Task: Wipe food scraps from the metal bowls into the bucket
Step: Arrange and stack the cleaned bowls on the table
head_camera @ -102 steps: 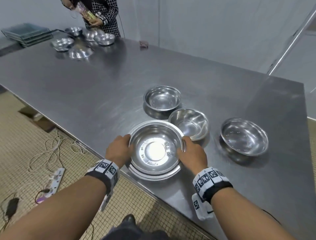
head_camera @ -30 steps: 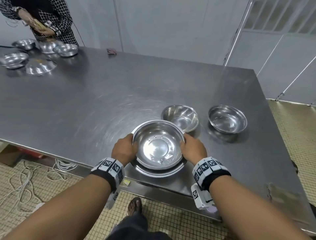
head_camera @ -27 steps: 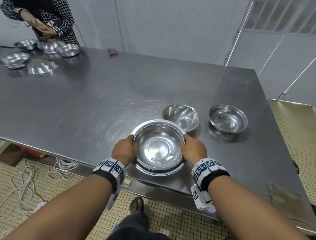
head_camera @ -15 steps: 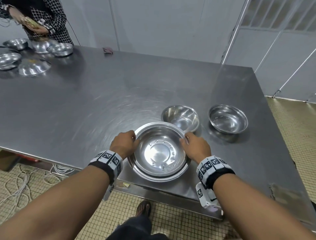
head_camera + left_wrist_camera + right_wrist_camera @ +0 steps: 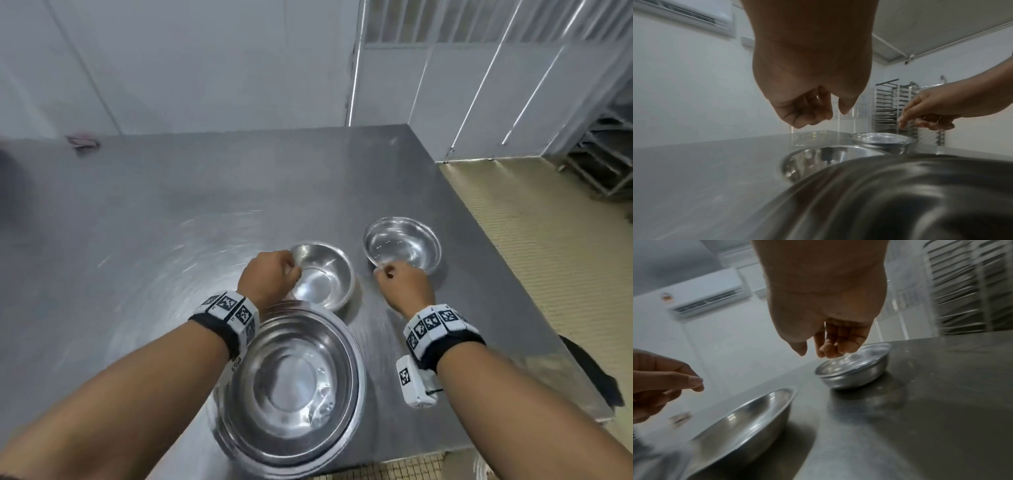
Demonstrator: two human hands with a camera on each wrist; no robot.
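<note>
Steel table (image 5: 144,219) ran up to white wall panels, w/ tiled floor and a metal rack (image 5: 603,150) off to the right. Nearest the person sat a stack of big bowls (image 5: 291,387) at the front edge; behind it a middle bowl (image 5: 325,277), and just right of that, apart from it, a far bowl (image 5: 404,246). Left hand (image 5: 267,277) hung over the middle bowl's left rim, fingers (image 5: 807,113) loosely curled w/ thumb apart, nothing held; left wrist view showed a gap btwn fingertips and rim. Right hand (image 5: 404,287) was at the near rim of the far bowl, fingers (image 5: 836,344) bent downward, thumb apart, nothing gripped; contact w/ the rim couldn't be told. All bowls upright on the table, insides shiny, no scraps made out. A small dark item (image 5: 82,142) lay at the table's back left by the wall, too blurred to name.
</note>
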